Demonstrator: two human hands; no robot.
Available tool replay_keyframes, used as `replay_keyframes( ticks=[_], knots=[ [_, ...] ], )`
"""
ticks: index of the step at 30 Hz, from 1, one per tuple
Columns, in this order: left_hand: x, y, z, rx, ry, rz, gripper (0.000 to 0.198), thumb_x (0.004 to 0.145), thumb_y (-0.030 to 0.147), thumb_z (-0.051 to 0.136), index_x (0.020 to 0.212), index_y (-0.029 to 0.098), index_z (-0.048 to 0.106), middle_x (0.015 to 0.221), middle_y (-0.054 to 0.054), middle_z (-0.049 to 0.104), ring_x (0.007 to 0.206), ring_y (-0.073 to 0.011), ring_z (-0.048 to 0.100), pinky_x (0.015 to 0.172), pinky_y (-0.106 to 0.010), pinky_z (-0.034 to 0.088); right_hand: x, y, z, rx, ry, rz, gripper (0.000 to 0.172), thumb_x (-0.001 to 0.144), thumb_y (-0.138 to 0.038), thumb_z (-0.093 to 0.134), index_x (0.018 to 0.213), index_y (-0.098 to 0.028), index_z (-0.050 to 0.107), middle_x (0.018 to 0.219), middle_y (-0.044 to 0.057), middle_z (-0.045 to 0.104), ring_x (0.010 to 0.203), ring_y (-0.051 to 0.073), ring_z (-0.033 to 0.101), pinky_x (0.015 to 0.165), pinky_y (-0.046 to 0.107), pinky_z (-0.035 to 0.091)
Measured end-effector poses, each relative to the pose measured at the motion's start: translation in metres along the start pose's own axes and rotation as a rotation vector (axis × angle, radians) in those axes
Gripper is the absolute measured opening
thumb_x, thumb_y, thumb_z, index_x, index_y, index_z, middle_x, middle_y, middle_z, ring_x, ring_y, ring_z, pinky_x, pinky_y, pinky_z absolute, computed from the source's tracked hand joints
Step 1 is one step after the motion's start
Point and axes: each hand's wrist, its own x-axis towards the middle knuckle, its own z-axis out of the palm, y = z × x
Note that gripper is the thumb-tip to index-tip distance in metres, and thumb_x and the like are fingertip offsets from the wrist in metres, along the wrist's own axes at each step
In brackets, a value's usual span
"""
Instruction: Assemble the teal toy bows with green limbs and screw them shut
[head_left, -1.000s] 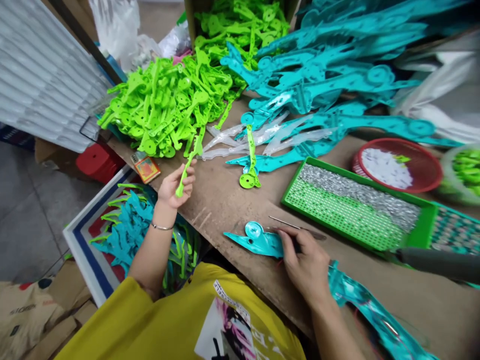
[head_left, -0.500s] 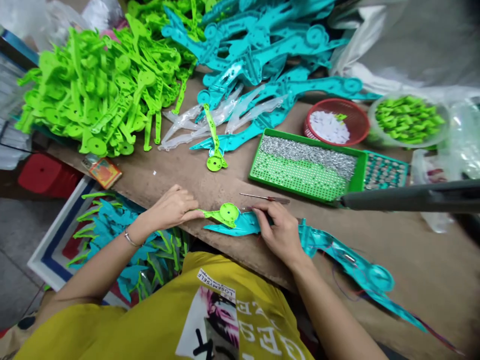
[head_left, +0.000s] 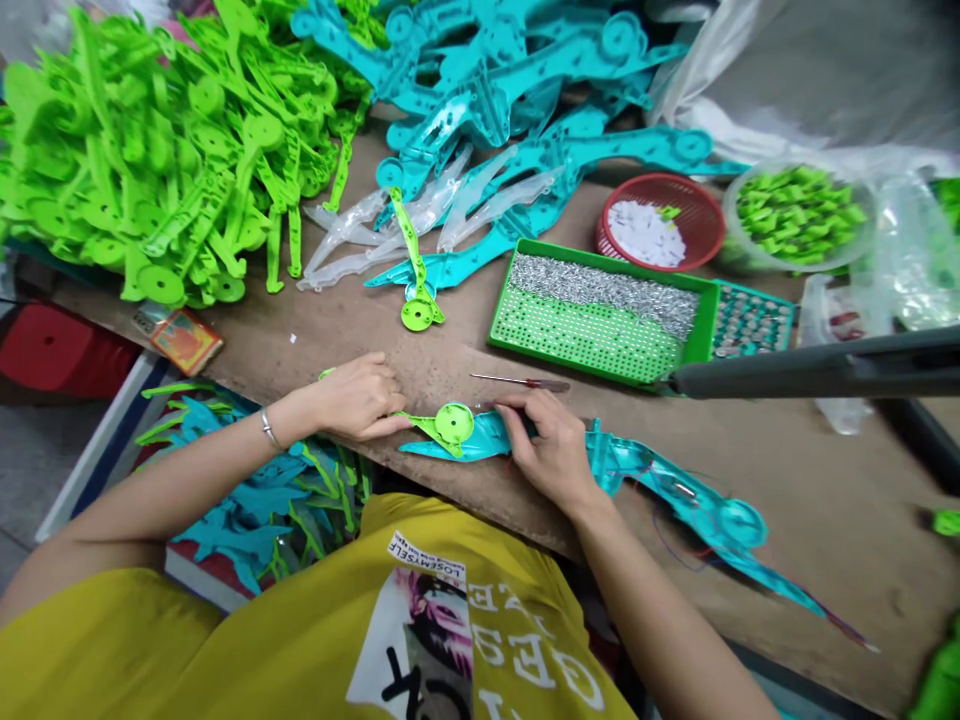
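My left hand (head_left: 365, 397) is closed around the long arm of a lime-green plastic part (head_left: 453, 428), whose round disc end lies over a turquoise plastic shell (head_left: 611, 458). The shell lies along the table's front edge, with thin red and blue wires (head_left: 664, 520) at its right half. Over the shell's left half, my right hand (head_left: 547, 440) has thumb and forefinger pinched together just right of the disc. What is in that pinch is too small to make out. Behind the right hand lies a screwdriver (head_left: 525, 382) with a thin shaft.
A green tray (head_left: 600, 375) of small metal pieces stands behind. Near it are a red basket (head_left: 709, 225) of white pieces and a clear tub (head_left: 862, 225) of green ones. Heaped green parts (head_left: 180, 150) and turquoise shells (head_left: 510, 80) lie at the back. A dark bar (head_left: 825, 365) juts in from the right.
The view has shifted slightly, so most things appear a little further left and up. Both hands keep nearly the same places on the parts.
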Motion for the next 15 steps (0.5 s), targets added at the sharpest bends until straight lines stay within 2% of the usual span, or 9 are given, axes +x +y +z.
replay_keyframes(
  ticks=[4, 9, 15],
  knots=[
    [0.007, -0.014, 0.006, 0.065, 0.061, 0.072, 0.062, 0.099, 0.060, 0.027, 0.064, 0.019, 0.059, 0.061, -0.004, 0.062, 0.060, -0.0174, 0.053, 0.067, -0.036, 0.031, -0.001, 0.001, 0.001, -0.003, 0.007, -0.016, 0.011, 0.093, -0.019, 0.054, 0.092, -0.021, 0.065, 0.082, 0.005, 0.071, 0.075, 0.020, 0.065, 0.072, 0.037, 0.052],
    [0.020, -0.027, 0.008, 0.094, 0.060, 0.115, 0.064, 0.100, 0.058, 0.026, 0.061, 0.019, 0.060, 0.059, -0.004, 0.061, 0.058, -0.0166, 0.052, 0.066, -0.036, 0.030, -0.002, 0.003, 0.002, -0.015, 0.003, -0.027, 0.009, 0.093, -0.018, 0.055, 0.093, -0.021, 0.064, 0.082, 0.005, 0.070, 0.075, 0.019, 0.064, 0.072, 0.035, 0.052],
    [0.032, -0.035, 0.008, 0.078, -0.027, 0.158, 0.065, 0.101, 0.056, 0.023, 0.063, 0.020, 0.061, 0.060, -0.005, 0.061, 0.062, -0.0180, 0.054, 0.070, -0.037, 0.033, -0.002, 0.001, 0.001, 0.000, 0.006, -0.027, 0.010, 0.093, -0.018, 0.055, 0.093, -0.021, 0.064, 0.082, 0.004, 0.070, 0.076, 0.019, 0.064, 0.072, 0.034, 0.051]
  ],
)
